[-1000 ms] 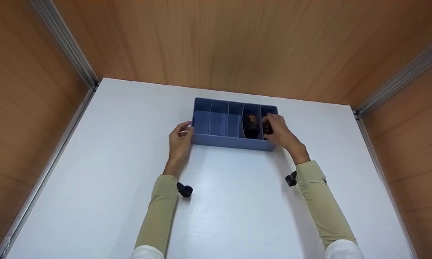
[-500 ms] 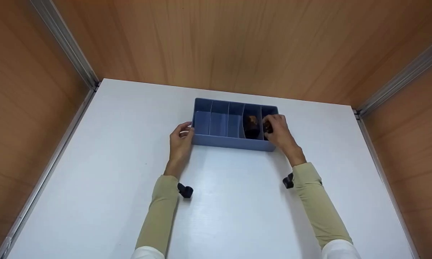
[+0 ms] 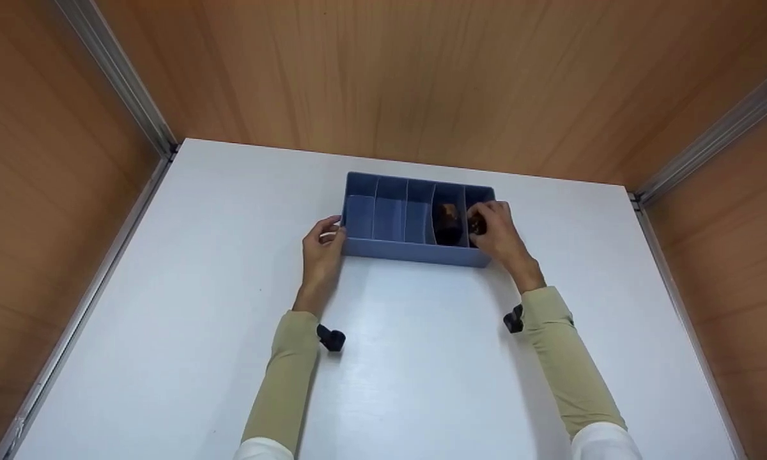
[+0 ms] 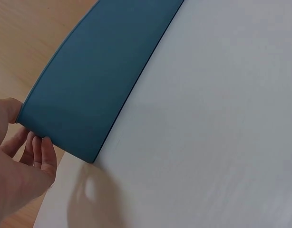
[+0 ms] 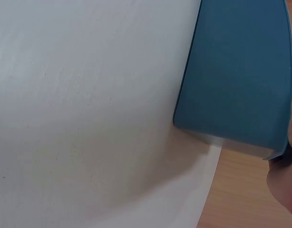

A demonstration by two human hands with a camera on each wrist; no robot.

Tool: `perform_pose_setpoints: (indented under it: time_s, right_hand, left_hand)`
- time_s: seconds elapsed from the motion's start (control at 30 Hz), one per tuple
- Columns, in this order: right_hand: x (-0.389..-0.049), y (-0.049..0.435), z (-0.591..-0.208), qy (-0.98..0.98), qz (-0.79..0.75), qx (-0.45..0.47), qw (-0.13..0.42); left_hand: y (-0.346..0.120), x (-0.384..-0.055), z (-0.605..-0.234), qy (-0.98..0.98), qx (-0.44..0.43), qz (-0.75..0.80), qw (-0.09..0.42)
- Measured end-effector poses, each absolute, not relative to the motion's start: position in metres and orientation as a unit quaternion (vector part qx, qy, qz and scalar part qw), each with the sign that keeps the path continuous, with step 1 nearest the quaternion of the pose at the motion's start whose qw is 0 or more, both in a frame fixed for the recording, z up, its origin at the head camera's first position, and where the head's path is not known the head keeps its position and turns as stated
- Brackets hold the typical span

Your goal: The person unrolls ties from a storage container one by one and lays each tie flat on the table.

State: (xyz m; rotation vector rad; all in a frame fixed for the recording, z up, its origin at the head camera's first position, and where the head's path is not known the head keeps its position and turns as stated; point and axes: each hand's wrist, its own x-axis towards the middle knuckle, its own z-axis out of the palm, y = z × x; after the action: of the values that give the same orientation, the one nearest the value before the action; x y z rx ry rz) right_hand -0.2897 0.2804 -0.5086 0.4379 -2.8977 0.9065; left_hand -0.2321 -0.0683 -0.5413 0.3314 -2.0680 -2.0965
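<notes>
A blue divided box [image 3: 415, 251] stands near the back of the white table, split into several compartments. At its left end my left hand [image 3: 323, 252] grips the wall, thumb at the rim and fingers on the outside, as the left wrist view also shows. My right hand [image 3: 498, 233] reaches into the rightmost compartment, its fingers round a dark brown, glossy object [image 3: 477, 225]; its kind is mostly hidden. In the compartment beside it lies a dark amber bottle-like container [image 3: 447, 225]. In the right wrist view the box's front wall [image 5: 236, 71] hides what that hand holds.
Wooden panels [image 3: 396, 83] rise behind and at both sides of the white tabletop [image 3: 415, 358]. Metal rails [image 3: 118, 76] run along the corners. Black wrist cameras [image 3: 332, 340] hang from both sleeves.
The right wrist and forearm have shifted slightly left, the fingers staying round the dark object in the rightmost compartment. The left hand and the box look nearly unmoved.
</notes>
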Motion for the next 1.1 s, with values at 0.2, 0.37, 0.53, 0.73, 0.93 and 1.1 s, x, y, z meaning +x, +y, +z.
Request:
perform_pose_setpoints:
  time_s: [0.2, 0.37, 0.53, 0.73, 0.93, 1.1]
  right_hand:
    - [-0.2912, 0.2814, -0.5101, -0.939, 0.297, 0.166, 0.055]
    - [-0.2893, 0.2807, -0.5103, -0.938, 0.301, 0.16, 0.057]
    - [-0.2878, 0.2811, -0.5117, -0.937, 0.299, 0.164, 0.074]
    - [-0.2861, 0.2803, -0.5119, -0.933, 0.303, 0.167, 0.096]
    - [-0.2842, 0.2799, -0.5125, -0.929, 0.304, 0.175, 0.116]
    - [-0.2838, 0.2806, -0.5136, -0.924, 0.305, 0.184, 0.14]
  left_hand:
    - [-0.0696, -0.2296, -0.5395, -0.709, 0.119, -0.692, 0.075]
    - [-0.0718, -0.2288, -0.539, -0.711, 0.117, -0.69, 0.069]
    - [-0.0734, -0.2293, -0.54, -0.711, 0.115, -0.69, 0.071]
    - [-0.0741, -0.2304, -0.5403, -0.709, 0.113, -0.691, 0.079]
    - [-0.0733, -0.2295, -0.5408, -0.709, 0.119, -0.691, 0.079]
    - [-0.0712, -0.2294, -0.5415, -0.702, 0.117, -0.697, 0.087]
